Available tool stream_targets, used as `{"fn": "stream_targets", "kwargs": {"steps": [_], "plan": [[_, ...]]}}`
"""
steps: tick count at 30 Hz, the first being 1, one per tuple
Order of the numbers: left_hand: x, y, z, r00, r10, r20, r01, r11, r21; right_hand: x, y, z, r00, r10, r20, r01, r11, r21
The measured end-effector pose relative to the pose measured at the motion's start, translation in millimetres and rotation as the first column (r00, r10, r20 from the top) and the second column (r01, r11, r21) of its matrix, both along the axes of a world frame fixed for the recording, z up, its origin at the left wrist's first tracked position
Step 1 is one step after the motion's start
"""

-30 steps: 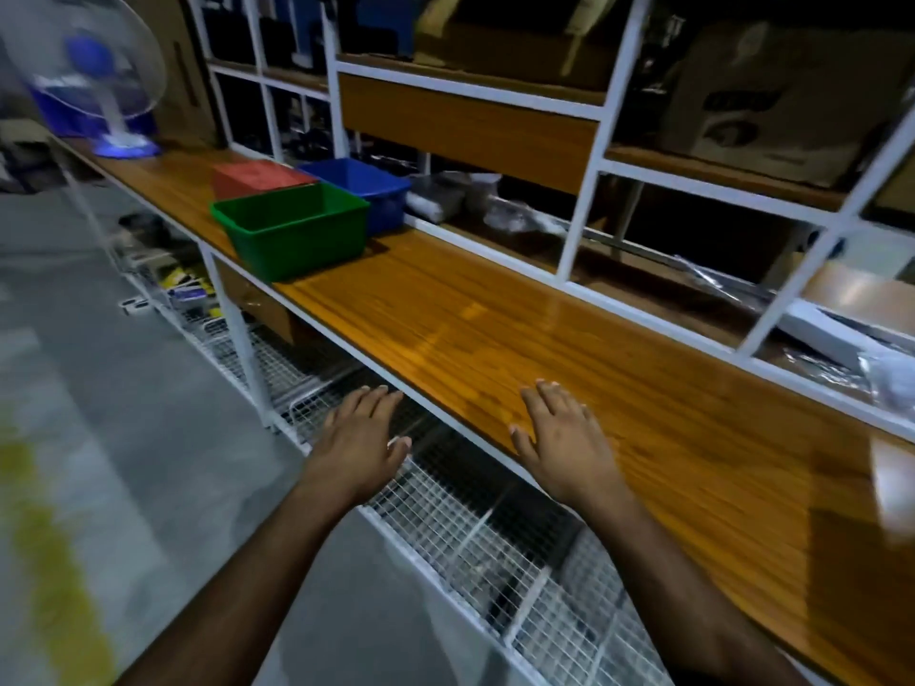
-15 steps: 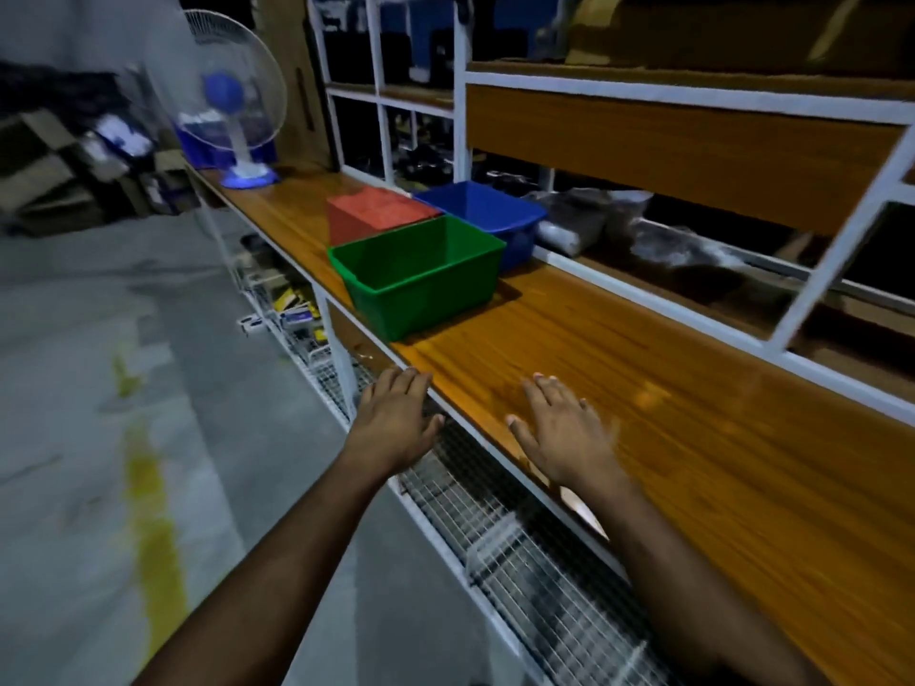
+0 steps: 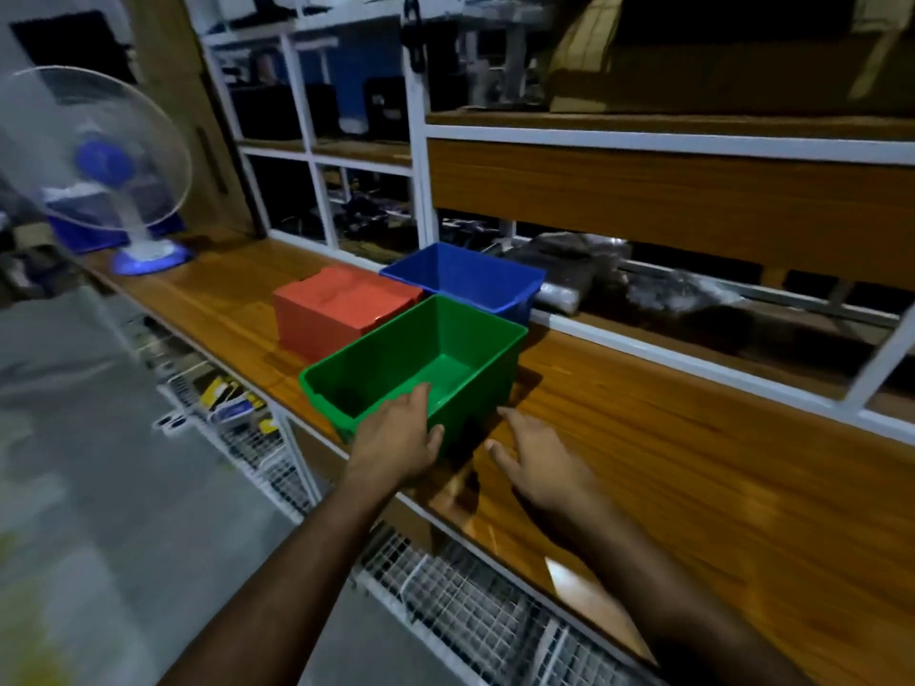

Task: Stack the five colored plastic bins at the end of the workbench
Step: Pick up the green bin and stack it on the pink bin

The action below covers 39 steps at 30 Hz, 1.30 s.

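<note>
Wooden bench (image 3: 668,438) under white shelving, fan (image 3: 99,156) at ten o'clock. Step in hand, I judge: first grasp. My left hand (image 3: 398,433), fingers spread, rests on the near rim of the empty green bin (image 3: 475,339); my right hand (image 3: 537,450) hovers wide, holding nothing. Blue bin (image 3: 470,279) at one o'clock; red bin (image 3: 341,309), seemingly upturned, at eleven. Next move needs both hands gripping the rim.

The wooden desk (image 3: 693,487) lies bare along its near stretch, from the open green plastic bin (image 3: 421,368) to the right edge. The green bin's mouth is open from above, though the left hand (image 3: 396,438) covers its near rim. Behind it, the upturned red plastic bin (image 3: 341,309) and the open blue plastic bin (image 3: 465,279) stand close together, leaving hardly any gap. A white metal shelf frame (image 3: 421,190) blocks the desk's back edge. Bare desk runs between the red bin and the white-and-blue table fan (image 3: 124,190) at the far end.
</note>
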<state>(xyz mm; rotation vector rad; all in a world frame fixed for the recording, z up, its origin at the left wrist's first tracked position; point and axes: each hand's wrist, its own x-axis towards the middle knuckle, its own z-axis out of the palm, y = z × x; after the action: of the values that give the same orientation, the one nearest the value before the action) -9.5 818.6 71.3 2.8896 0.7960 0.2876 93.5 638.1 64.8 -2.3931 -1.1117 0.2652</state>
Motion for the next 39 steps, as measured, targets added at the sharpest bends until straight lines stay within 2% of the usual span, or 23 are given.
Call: {"fn": "stream_targets", "kwargs": {"steps": [2, 4, 6, 7, 10, 12, 15, 17, 19, 21, 24, 26, 27, 29, 30, 36, 39], "plan": [[14, 30, 1, 0.996, -0.092, -0.014, 0.090, 0.992, -0.092, -2, 31, 0, 0.992, -0.082, -0.093, 0.090, 0.992, 0.087], [23, 54, -1, 0.970, -0.244, 0.014, 0.243, 0.955, -0.172, -8, 66, -1, 0.926, -0.195, -0.322, 0.266, 0.944, 0.193], [28, 67, -2, 0.934, -0.349, 0.073, 0.354, 0.880, -0.315, -11, 98, -6, 0.740, -0.241, -0.628, 0.474, 0.849, 0.233], [31, 72, -4, 0.916, -0.385, 0.115, 0.399, 0.839, -0.370, -11, 111, -9, 0.661, -0.249, -0.708, 0.556, 0.796, 0.239], [36, 85, -10, 0.882, -0.426, 0.202, 0.469, 0.750, -0.467, -3, 133, -12, 0.582, -0.283, -0.762, 0.681, 0.682, 0.267], [40, 95, -9, 0.877, -0.417, 0.238, 0.479, 0.733, -0.483, 1, 137, -8, 0.504, -0.268, -0.821, 0.734, 0.634, 0.243], [48, 119, -6, 0.885, -0.372, 0.280, 0.454, 0.821, -0.345, 6, 137, -4, 0.434, -0.260, -0.862, 0.748, 0.638, 0.184], [55, 139, -5, 0.913, -0.312, 0.264, 0.359, 0.920, -0.154, 10, 133, -4, 0.451, -0.269, -0.851, 0.746, 0.637, 0.194], [62, 157, -1, 0.954, -0.206, 0.219, 0.227, 0.971, -0.077, 12, 124, -3, 0.479, -0.299, -0.825, 0.753, 0.623, 0.211], [68, 171, 7, 0.982, -0.137, 0.126, 0.156, 0.975, -0.159, 16, 109, -5, 0.476, -0.316, -0.821, 0.764, 0.611, 0.209], [74, 173, 12, 0.987, -0.144, 0.066, 0.159, 0.915, -0.372, 20, 74, -5, 0.476, -0.313, -0.822, 0.755, 0.625, 0.199], [76, 162, 13, 0.985, -0.136, 0.109, 0.172, 0.841, -0.513, 22, 46, -5, 0.478, -0.298, -0.826, 0.743, 0.639, 0.199], [76, 153, 14, 0.984, -0.117, 0.135, 0.176, 0.749, -0.639, 22, 30, -5, 0.481, -0.302, -0.823, 0.741, 0.641, 0.198], [75, 133, 17, 0.990, -0.087, 0.112, 0.139, 0.474, -0.869, 23, 1, -9, 0.477, -0.303, -0.825, 0.748, 0.633, 0.201], [75, 125, 20, 0.991, -0.105, 0.086, 0.119, 0.372, -0.921, 23, -12, -10, 0.475, -0.298, -0.828, 0.755, 0.622, 0.208], [79, 97, 22, 0.952, -0.298, 0.063, 0.120, 0.175, -0.977, 12, -48, 4, 0.462, -0.300, -0.835, 0.788, 0.572, 0.230], [83, 87, 24, 0.940, -0.328, 0.092, 0.094, -0.008, -0.996, 3, -61, 8, 0.464, -0.315, -0.828, 0.821, 0.504, 0.268]]}}
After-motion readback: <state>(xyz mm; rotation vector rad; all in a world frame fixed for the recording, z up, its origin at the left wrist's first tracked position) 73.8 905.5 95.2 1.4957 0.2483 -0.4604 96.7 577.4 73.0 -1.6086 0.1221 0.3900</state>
